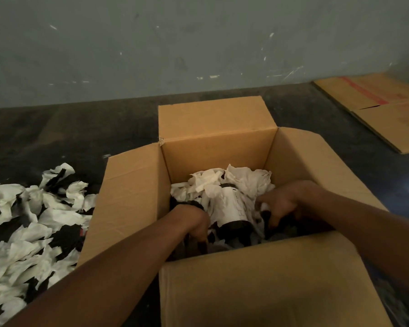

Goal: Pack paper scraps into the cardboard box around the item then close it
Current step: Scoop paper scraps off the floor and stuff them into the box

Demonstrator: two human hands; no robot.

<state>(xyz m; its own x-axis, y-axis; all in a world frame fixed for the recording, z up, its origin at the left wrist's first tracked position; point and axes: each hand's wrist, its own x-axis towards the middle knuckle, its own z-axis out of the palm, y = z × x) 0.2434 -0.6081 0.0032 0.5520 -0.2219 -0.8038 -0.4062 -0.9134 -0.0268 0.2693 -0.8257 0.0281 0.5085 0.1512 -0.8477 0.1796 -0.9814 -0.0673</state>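
Observation:
An open cardboard box (pixel 213 152) stands on the dark floor with all its flaps folded outward. Inside lies a dark bottle with a white label (pixel 234 208), with white paper scraps (pixel 224 180) packed beyond and beside it. Both my hands are down in the box. My left hand (pixel 196 223) is curled on dark scraps left of the bottle. On the bottle's right, my right hand (pixel 279 206) is closed on dark scraps. A large heap of white and black paper scraps (pixel 31 223) lies on the floor left of the box.
Flattened cardboard sheets (pixel 383 107) lie on the floor at the back right, one with a red stripe. A grey scuffed wall (pixel 198 43) rises just behind the box. The box's near flap (pixel 269 286) hangs toward me.

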